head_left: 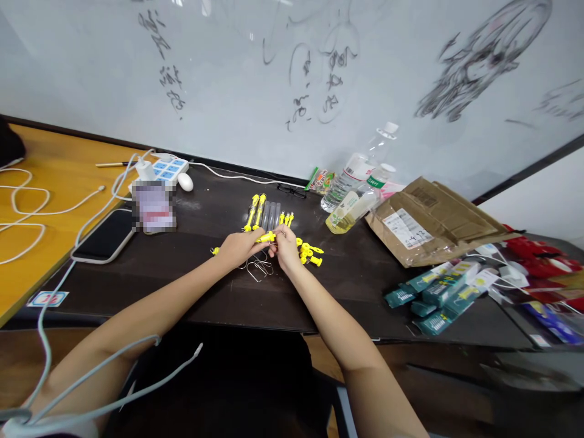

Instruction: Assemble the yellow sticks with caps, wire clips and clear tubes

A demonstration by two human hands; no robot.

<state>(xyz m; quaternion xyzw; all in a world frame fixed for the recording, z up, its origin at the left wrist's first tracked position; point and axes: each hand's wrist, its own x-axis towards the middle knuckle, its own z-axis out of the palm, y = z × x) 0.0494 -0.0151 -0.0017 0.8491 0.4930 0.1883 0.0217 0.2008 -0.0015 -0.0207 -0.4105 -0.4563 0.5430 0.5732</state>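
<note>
My left hand (241, 246) is closed on a small yellow plastic piece (266, 237), held just above the dark table. Close against its right end, my right hand (287, 249) pinches what looks like a thin metal wire, mostly hidden by the fingers. Bent wire hooks (258, 267) lie on the table below the hands. Behind them are two long yellow plastic pieces (255, 213), several clear tubes (272, 215) and short yellow-ended pieces (287, 219). Loose yellow plastic parts (311, 250) are scattered right of my right hand. Another yellow bit (215, 250) shows beside my left wrist.
Two bottles (351, 207) lean by the whiteboard (228, 79), near a cardboard parcel (424, 213). Green boxes (442, 295) lie at the right. Leftward are a black-screened phone (106, 235), a power strip (168, 169) and white cables. Glasses (292, 191) rest at the back.
</note>
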